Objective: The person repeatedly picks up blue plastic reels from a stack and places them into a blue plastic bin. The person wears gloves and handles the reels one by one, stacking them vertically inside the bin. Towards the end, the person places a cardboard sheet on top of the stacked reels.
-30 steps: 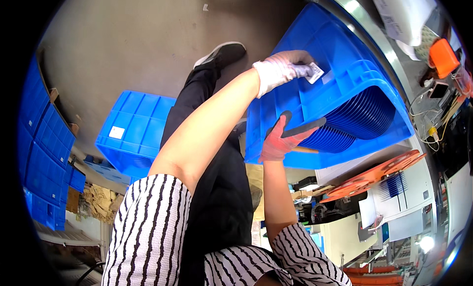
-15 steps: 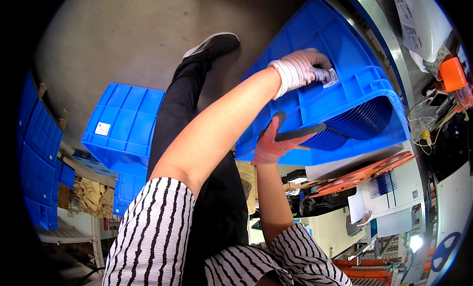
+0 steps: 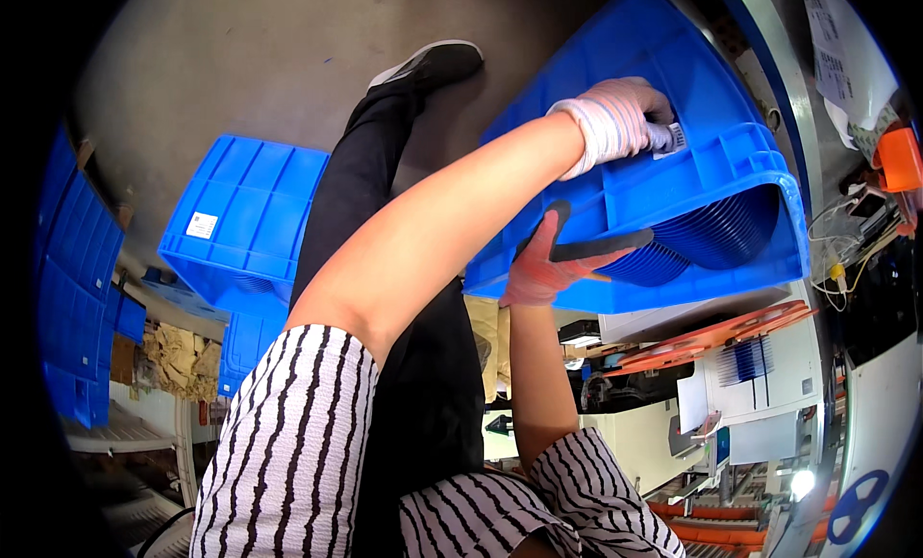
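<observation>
A large blue plastic bin (image 3: 663,39) lies tilted on its side at the right, with its mouth facing me. Stacked dark blue ribbed pieces (image 3: 716,236) show inside it. My left hand (image 3: 620,121), in a pale striped knit glove, is on the bin's upper wall. Its bent fingers are closed at the edge of a small white printed label (image 3: 676,140), which they partly hide. At the bin's near rim is my right hand (image 3: 553,265), in a reddish glove with dark grey fingers. Its thumb rests outside the wall while its straight fingers reach in under the rim.
Another blue bin (image 3: 255,188) with a white label stands left of my leg, and more blue bins (image 3: 72,270) are stacked at the far left. A metal-edged bench (image 3: 769,68) with cables and an orange container (image 3: 901,159) borders the right. Crumpled brown paper (image 3: 181,361) lies at lower left.
The large bin and both hands sit slightly higher and farther right in view. My left hand stays at the label and my right hand at the rim.
</observation>
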Available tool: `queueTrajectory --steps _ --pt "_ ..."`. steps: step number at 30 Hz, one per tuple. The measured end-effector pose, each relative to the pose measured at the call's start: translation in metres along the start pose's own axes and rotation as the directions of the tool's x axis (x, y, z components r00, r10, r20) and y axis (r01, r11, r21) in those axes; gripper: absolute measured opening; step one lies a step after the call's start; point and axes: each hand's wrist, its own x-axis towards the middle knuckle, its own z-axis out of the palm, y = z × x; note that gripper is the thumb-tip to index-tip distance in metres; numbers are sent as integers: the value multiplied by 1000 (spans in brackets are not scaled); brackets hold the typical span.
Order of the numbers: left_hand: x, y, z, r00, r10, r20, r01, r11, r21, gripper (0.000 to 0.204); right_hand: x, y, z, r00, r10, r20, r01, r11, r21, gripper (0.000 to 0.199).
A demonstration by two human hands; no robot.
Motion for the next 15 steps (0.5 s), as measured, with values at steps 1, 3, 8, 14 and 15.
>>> queueTrajectory --steps 1,3,8,14,15 --pt "-1 3 2 1000 -7 -26 8 999 47 29 0 -2 2 1000 14 -17 -14 1000 -21 110" --pt "-6 4 3 995 -23 -101 35 992 121 40 0 -1 4 999 -10 -45 7 998 -65 110" --pt "-12 -1 8 931 -272 -242 269 962 -46 83 -3 9 8 983 -153 -104 146 987 -69 111" --pt "-1 -28 55 882 -260 -393 232 965 -119 67 -3 30 20 921 -350 -172 325 933 -156 106" --pt "1 -32 57 857 -326 -399 294 945 -142 65 -4 37 23 908 -378 -182 336 915 -225 106"
